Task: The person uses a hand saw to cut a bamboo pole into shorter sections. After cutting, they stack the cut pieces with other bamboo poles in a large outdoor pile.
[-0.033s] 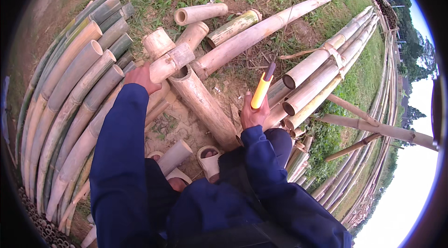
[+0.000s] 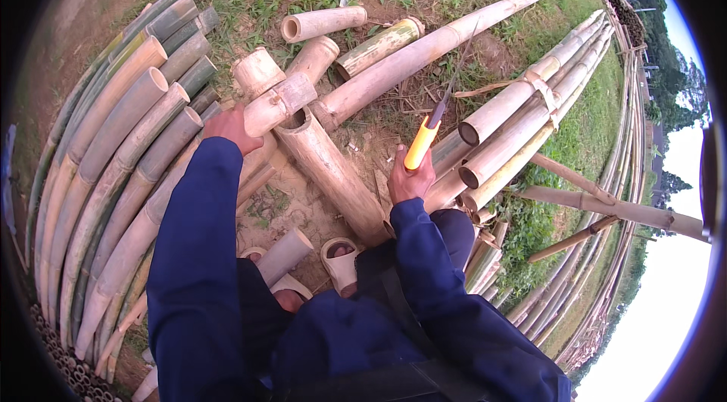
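Pale, hollow bamboo: the left hand grips a short cut bamboo piece resting on a thick bamboo pole, while the right hand is closed around a yellow-handled knife held upright beside it.

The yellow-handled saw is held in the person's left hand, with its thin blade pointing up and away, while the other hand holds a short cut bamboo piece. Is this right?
Not quite: the head view shows the yellow-handled saw in the right hand, not the left. Its thin blade does point up and away. The left hand is the one that holds the short cut bamboo piece.
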Available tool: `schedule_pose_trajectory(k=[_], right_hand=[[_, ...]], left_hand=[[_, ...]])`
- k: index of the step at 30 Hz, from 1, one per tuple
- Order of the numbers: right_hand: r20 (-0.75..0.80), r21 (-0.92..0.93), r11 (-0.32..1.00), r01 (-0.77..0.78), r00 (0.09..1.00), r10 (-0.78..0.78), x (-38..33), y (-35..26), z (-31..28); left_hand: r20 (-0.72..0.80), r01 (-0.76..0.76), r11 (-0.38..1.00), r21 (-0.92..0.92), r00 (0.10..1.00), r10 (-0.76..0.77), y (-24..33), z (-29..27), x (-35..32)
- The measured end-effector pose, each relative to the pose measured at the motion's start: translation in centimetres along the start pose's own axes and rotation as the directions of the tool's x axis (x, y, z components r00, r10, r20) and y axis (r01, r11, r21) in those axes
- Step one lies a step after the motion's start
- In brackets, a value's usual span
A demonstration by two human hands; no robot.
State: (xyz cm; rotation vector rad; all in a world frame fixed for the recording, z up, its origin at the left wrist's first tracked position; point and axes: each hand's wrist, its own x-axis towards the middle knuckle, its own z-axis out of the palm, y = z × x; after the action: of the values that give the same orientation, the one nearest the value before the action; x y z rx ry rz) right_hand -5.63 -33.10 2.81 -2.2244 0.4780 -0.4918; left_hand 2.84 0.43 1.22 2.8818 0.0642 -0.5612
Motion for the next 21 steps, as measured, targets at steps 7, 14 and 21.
schedule_pose_trajectory(k=[7, 14, 21], right_hand=[[0.336, -0.419, 0.908, 0.02, 0.932, 0.134, 4.7, 3.7, 3.8], [0.451, -0.032, 0.95, 0.309, 0.853, -0.262, 12.4, -7.8, 12.7], [0.679, -0.489, 0.762, 0.424, 0.733, 0.029, 18.5, -12.3, 31.0]], left_hand=[[0.043, -0.016, 1.0, 0.002, 0.999, 0.016, -0.2, -0.1, 0.4], [0.081, 0.015, 0.999, -0.046, 0.997, -0.011, -0.5, 0.0, 0.1], [0.162, -0.021, 0.997, -0.081, 0.986, 0.034, -0.8, -0.3, 0.4]])
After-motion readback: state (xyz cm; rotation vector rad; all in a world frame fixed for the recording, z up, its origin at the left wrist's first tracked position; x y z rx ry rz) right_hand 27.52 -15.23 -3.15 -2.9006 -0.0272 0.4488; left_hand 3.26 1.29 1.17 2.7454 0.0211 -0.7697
